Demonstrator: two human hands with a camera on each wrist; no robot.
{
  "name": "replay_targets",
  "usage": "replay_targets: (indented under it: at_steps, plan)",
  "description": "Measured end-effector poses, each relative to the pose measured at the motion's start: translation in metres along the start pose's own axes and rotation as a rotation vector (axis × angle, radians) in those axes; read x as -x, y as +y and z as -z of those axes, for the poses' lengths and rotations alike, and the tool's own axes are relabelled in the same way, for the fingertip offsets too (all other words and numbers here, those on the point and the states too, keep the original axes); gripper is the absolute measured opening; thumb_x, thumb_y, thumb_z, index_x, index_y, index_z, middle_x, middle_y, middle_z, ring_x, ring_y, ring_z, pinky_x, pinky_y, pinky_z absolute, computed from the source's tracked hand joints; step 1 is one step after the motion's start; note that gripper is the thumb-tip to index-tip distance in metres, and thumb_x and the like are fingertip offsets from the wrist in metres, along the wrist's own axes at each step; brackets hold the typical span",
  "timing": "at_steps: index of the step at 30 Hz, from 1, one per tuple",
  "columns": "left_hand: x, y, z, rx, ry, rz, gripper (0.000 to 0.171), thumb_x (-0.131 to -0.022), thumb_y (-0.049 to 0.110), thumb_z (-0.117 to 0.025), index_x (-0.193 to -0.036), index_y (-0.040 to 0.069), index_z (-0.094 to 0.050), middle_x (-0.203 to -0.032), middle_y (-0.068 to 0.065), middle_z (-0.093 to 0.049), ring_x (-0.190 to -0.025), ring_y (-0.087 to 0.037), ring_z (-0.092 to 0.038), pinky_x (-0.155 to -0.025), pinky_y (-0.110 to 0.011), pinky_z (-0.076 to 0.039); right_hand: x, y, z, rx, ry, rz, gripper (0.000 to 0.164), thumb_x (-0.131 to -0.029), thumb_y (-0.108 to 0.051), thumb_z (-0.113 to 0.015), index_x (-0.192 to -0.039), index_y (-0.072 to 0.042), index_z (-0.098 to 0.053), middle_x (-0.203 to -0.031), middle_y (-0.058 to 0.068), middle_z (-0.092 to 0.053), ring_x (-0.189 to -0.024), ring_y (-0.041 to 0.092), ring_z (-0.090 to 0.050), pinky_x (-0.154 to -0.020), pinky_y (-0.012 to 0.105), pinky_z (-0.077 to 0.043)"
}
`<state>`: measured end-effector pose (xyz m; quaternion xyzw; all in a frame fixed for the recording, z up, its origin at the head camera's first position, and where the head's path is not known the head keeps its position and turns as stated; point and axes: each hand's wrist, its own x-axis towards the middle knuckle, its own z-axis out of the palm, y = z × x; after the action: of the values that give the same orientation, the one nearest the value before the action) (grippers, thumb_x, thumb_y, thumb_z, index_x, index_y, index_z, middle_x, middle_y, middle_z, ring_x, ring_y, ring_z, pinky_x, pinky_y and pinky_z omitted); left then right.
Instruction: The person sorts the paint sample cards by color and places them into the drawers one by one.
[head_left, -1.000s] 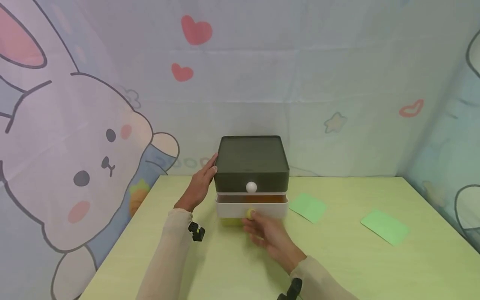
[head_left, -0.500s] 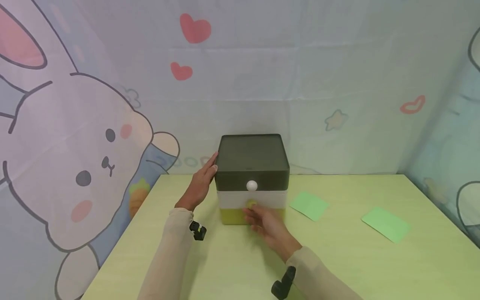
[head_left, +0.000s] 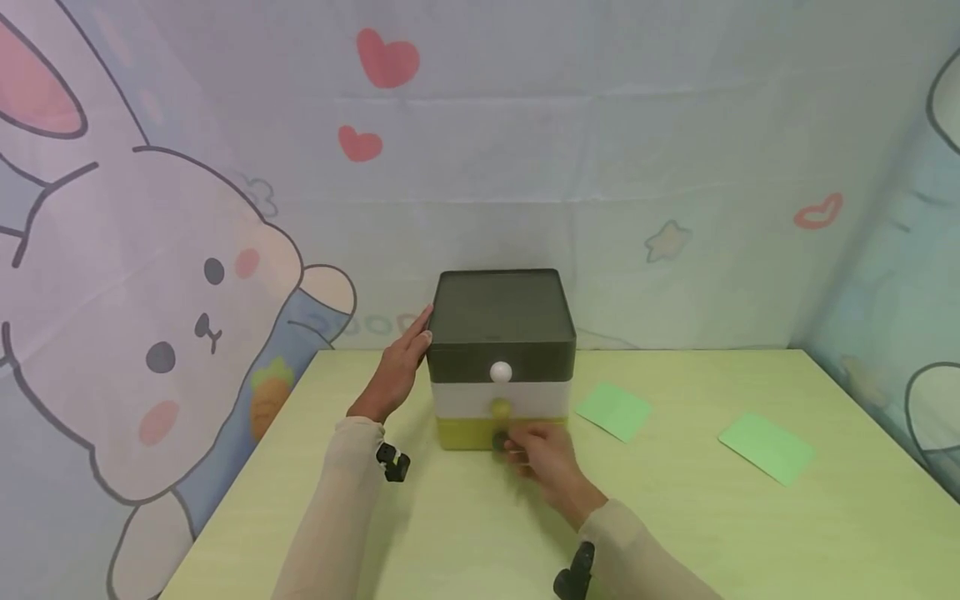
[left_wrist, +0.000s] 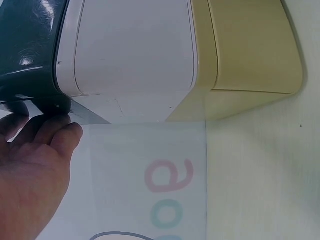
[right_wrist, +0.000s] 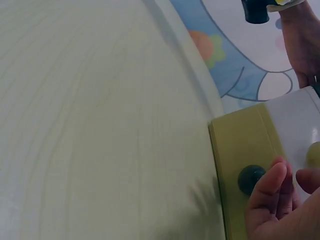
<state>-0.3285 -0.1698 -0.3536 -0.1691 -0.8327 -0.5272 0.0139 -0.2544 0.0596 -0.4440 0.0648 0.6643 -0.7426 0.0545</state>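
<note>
A small three-drawer box (head_left: 498,317) stands at the table's far middle, all drawers shut. The top drawer (left_wrist: 25,45) is dark green with a white knob (head_left: 500,372). Below it, the middle drawer (left_wrist: 135,50) is white with a yellow knob (head_left: 500,408). The bottom drawer (right_wrist: 240,145) is yellow-green with a dark knob (right_wrist: 250,179). My left hand (head_left: 397,371) lies flat against the box's left side, fingertips (left_wrist: 65,135) on the dark top part. My right hand (head_left: 525,450) is at the bottom drawer's front, one fingertip (right_wrist: 274,177) touching the dark knob, which is not between the fingers.
Two green paper cards (head_left: 615,411) (head_left: 767,448) lie on the pale green table (head_left: 465,533) to the right of the box. A printed cloth with a rabbit (head_left: 150,317) hangs behind and to the left. The table's left edge (right_wrist: 200,75) runs near my left arm.
The white middle drawer stood slightly out; my right hand pushed it in, then dropped to the bottom drawer's dark knob. The left hand stayed put.
</note>
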Motion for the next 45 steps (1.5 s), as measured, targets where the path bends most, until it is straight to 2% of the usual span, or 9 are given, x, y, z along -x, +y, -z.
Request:
replay_targets:
  at_steps: [4,8,15,23,28,33,39,45]
  plan:
    - [0.001,0.001,0.001,-0.003,-0.002,0.006,0.055,-0.109,0.047,-0.028,-0.161,0.038,-0.015,-0.17,0.004,-0.013,-0.158,-0.023,-0.016,-0.127,-0.049,-0.024,-0.003,0.01,0.001,0.12,0.05,0.003,0.029,-0.097,-0.018,-0.064,-0.107,0.009,-0.069,-0.077,0.003,-0.072,-0.056,0.007,-0.064,-0.049,0.019,-0.051]
    - [0.002,0.002,0.001,-0.003,-0.003,0.007,0.055,-0.109,0.046,-0.028,-0.161,0.037,-0.015,-0.171,0.004,-0.012,-0.159,-0.024,-0.015,-0.127,-0.049,-0.024,-0.006,0.018,-0.003,0.229,0.035,-0.016,0.036,-0.097,-0.026,-0.064,-0.104,0.009,-0.07,-0.08,0.011,-0.075,-0.054,0.009,-0.067,-0.048,0.021,-0.054]
    - [0.0,0.003,0.0,-0.012,0.002,0.009,0.054,-0.109,0.046,-0.028,-0.161,0.037,-0.016,-0.17,0.004,-0.012,-0.159,-0.023,-0.015,-0.127,-0.05,-0.024,-0.01,0.02,-0.013,0.154,-0.007,-0.068,0.037,-0.098,-0.024,-0.063,-0.105,0.012,-0.067,-0.077,0.013,-0.076,-0.055,0.011,-0.07,-0.047,0.021,-0.055]
    - [0.0,0.002,-0.002,-0.02,-0.001,0.004,0.055,-0.109,0.046,-0.027,-0.162,0.036,-0.015,-0.171,0.004,-0.012,-0.159,-0.023,-0.014,-0.127,-0.05,-0.023,-0.006,0.022,-0.015,0.158,-0.024,-0.095,0.038,-0.102,-0.025,-0.058,-0.109,0.012,-0.064,-0.078,0.01,-0.076,-0.054,0.009,-0.068,-0.049,0.02,-0.055]
    - [0.0,0.002,-0.001,-0.027,-0.004,0.008,0.055,-0.109,0.047,-0.026,-0.162,0.037,-0.013,-0.171,0.003,-0.011,-0.159,-0.025,-0.014,-0.127,-0.05,-0.024,0.005,0.023,-0.012,0.215,-0.077,-0.053,0.037,-0.102,-0.024,-0.057,-0.102,0.011,-0.068,-0.077,0.01,-0.076,-0.053,0.008,-0.068,-0.048,0.019,-0.054]
    - [-0.001,0.002,0.002,-0.022,-0.018,0.008,0.056,-0.109,0.049,-0.026,-0.162,0.038,-0.012,-0.171,0.005,-0.009,-0.159,-0.024,-0.013,-0.128,-0.05,-0.022,0.024,0.024,-0.003,0.281,-0.174,-0.012,0.037,-0.101,-0.023,-0.059,-0.092,0.011,-0.07,-0.077,0.014,-0.077,-0.051,0.008,-0.067,-0.048,0.021,-0.055]
    - [-0.002,0.002,0.002,-0.025,-0.014,0.003,0.056,-0.108,0.051,-0.025,-0.161,0.039,-0.011,-0.171,0.005,-0.009,-0.159,-0.023,-0.012,-0.128,-0.05,-0.021,0.051,0.024,0.008,0.349,-0.303,-0.049,0.034,-0.101,-0.022,-0.06,-0.089,0.008,-0.069,-0.076,0.013,-0.076,-0.051,0.008,-0.068,-0.05,0.025,-0.058]
    - [-0.002,0.0,-0.001,-0.041,-0.02,0.01,0.056,-0.108,0.053,-0.024,-0.16,0.041,-0.01,-0.17,0.007,-0.008,-0.159,-0.024,-0.011,-0.129,-0.052,-0.019,0.065,0.028,0.013,0.369,-0.32,-0.058,0.032,-0.101,-0.021,-0.06,-0.091,0.009,-0.068,-0.076,0.013,-0.076,-0.052,0.009,-0.068,-0.05,0.025,-0.058]
